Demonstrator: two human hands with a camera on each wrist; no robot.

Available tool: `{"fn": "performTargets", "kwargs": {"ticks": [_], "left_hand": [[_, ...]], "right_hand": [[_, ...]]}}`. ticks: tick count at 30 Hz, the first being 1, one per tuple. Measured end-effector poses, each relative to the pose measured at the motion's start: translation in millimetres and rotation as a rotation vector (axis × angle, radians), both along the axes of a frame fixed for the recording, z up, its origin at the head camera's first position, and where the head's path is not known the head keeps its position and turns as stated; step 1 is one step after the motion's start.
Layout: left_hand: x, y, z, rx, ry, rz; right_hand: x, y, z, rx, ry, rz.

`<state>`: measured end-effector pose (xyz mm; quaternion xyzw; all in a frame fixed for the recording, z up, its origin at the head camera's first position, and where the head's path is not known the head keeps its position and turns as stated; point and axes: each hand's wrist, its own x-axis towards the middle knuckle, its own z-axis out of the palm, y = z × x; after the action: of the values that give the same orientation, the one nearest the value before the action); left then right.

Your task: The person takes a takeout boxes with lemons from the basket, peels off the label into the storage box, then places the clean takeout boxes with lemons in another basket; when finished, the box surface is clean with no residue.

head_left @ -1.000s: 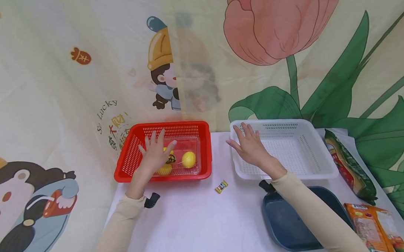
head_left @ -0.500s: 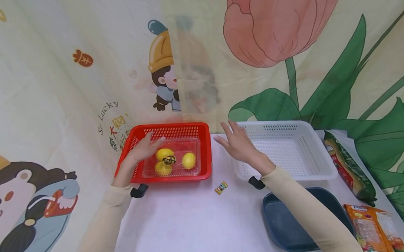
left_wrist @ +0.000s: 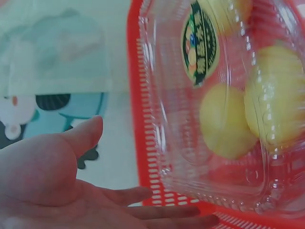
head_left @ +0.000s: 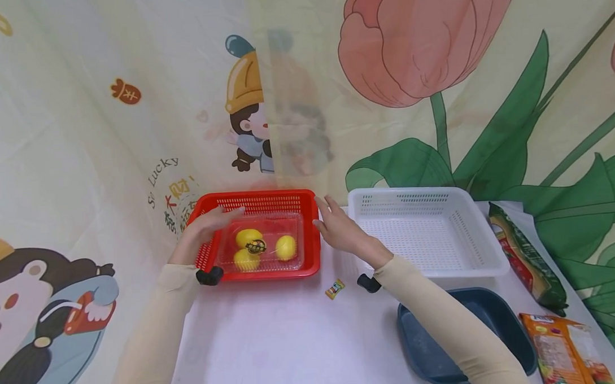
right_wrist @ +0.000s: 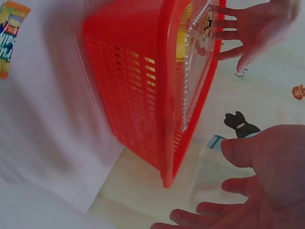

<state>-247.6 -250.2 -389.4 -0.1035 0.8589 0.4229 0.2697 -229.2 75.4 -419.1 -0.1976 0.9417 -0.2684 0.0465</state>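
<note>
A clear plastic box [head_left: 268, 220] of yellow lemon-like fruit [head_left: 286, 247], with a dark label on its lid, sits in the red basket [head_left: 310, 271]. Over the basket's left side reaches my left hand [head_left: 209, 222], fingers straight and holding nothing. In the left wrist view its fingertips [left_wrist: 205, 220] lie near the box's edge and the basket's rim. My right hand [head_left: 339, 227] is just beyond the basket's right rim, fingers spread. The right wrist view shows that hand [right_wrist: 252, 191] apart from the red side wall.
A white basket [head_left: 431, 233] stands to the right, with a dark blue tray [head_left: 419, 346] in front of it. A small candy packet [head_left: 334, 289] lies between the baskets. At the right edge are a green package [head_left: 528, 258] and an orange bag [head_left: 552, 341].
My right hand has moved left from over the white basket to the red basket's right side. My left hand has shifted left, off the fruit, to the red basket's left side.
</note>
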Motion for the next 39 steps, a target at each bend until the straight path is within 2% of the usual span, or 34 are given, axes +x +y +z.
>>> {"fn": "performTargets", "kwargs": {"ticks": [5,9,14,16,19,25,32,39], "left_hand": [[-10.7,-7.8,-1.4,0.062,-0.129,0.043],[-16.2,-16.4,-4.6,0.086,-0.201,0.059],[-19.1,-27.5,-14.0,0.17,-0.325,0.078],[-19.7,-30.6,-18.5,0.214,-0.349,0.091],[-20.5,-32.5,-23.8,0.214,-0.342,0.085],[-21.6,-32.3,-27.7,0.09,-0.298,0.024],[-22.1,-33.5,-32.2,0.12,-0.311,0.088],[-22.9,-32.1,-34.2,0.065,-0.257,0.06]], "right_hand": [[-1.5,-9,-8.2,-0.032,-0.062,-0.003],[-3.3,-14,-14.5,-0.072,-0.092,-0.025],[-3.4,-17,-24.7,-0.106,-0.157,-0.043],[-2.7,-18,-28.4,-0.128,-0.178,-0.042],[-1.3,-19,-32.9,-0.161,-0.189,-0.046],[0.8,-24,-40.8,-0.216,-0.189,-0.07],[1.3,-33,-48.8,-0.246,-0.19,-0.121],[-1.1,-34,-59.4,-0.29,-0.164,-0.124]]}}
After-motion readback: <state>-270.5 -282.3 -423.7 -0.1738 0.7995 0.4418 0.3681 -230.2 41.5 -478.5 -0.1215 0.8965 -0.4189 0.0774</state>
